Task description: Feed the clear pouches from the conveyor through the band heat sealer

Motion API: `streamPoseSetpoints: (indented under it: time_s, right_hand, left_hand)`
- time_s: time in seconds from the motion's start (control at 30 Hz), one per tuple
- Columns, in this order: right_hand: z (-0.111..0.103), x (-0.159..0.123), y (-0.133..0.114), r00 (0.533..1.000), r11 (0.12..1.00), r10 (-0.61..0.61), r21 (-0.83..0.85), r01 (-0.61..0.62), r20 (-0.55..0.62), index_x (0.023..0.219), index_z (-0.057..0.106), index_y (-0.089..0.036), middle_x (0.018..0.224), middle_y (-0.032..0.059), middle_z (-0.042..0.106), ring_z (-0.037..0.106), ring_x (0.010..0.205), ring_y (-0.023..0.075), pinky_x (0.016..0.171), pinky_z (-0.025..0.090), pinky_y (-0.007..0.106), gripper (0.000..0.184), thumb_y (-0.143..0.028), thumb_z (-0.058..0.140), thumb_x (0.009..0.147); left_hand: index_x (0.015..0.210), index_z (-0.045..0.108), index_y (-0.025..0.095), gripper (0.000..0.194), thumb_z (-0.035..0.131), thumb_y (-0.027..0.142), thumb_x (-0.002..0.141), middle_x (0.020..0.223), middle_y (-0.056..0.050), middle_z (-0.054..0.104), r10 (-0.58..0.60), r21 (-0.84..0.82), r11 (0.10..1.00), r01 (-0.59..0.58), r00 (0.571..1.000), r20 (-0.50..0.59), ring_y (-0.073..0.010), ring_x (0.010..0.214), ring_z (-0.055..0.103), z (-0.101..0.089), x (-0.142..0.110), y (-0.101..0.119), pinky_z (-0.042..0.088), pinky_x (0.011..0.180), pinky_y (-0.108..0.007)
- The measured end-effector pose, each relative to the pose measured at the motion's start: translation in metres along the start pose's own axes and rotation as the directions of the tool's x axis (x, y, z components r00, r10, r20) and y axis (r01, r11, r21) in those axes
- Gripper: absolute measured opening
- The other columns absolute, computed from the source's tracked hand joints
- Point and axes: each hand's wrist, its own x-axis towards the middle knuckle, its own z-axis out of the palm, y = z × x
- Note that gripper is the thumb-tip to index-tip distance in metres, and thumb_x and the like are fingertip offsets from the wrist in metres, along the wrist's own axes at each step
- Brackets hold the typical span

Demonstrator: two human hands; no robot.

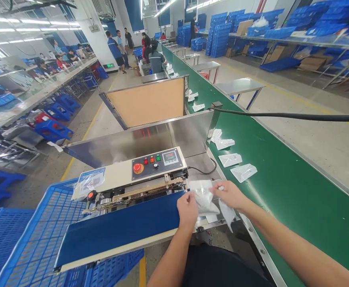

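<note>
Between my two hands a white plastic bag (203, 197) is held up at the right end of the band sealer (119, 167). My left hand (188, 209) has thumb and fingers closed on the bag's left edge, just over the end of the sealer's dark blue belt (123, 229). At the opposite edge, my right hand (229, 195) is closed and pinches the bag. A second white bag (228, 215) hangs below my right hand; whether the fingers grip it too I cannot tell.
Several white packets (243, 172) lie on the green conveyor (282, 191) to the right. A blue basket (39, 223) stands under the sealer's left end. Behind it rises a metal panel (144, 137). A black cable (290, 115) crosses over the conveyor. People sit and stand farther back.
</note>
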Motion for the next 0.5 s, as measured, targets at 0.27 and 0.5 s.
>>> streamPoseSetpoints:
  time_s: [0.27,0.5]
  right_hand:
    - [0.032,0.055,-0.012,0.982,0.976,0.186,-0.125,-0.181,0.035,0.065,0.059,-0.021,0.047,-0.0077,0.04,0.031,0.048,0.0094,0.049,0.02,0.025,0.036,-0.046,0.083,0.071]
    - [0.051,0.051,-0.027,0.995,0.978,0.1,-0.187,-0.093,0.028,0.069,0.066,-0.02,0.054,-0.0032,0.05,0.041,0.054,0.0124,0.053,0.03,0.026,0.034,-0.051,0.078,0.079]
  left_hand:
    - [0.07,0.075,0.013,0.057,0.081,0.069,0.073,0.054,0.0,0.055,-0.214,-0.109,0.974,0.2,0.968,-0.134,-0.0142,0.054,0.05,-0.016,0.034,-0.017,0.037,0.053,-0.025]
    - [0.103,0.082,0.014,0.055,0.081,0.063,0.079,0.1,-0.017,0.079,-0.121,-0.131,0.988,0.077,0.923,-0.367,-0.0274,0.088,0.074,-0.077,0.02,-0.018,0.057,0.072,-0.033]
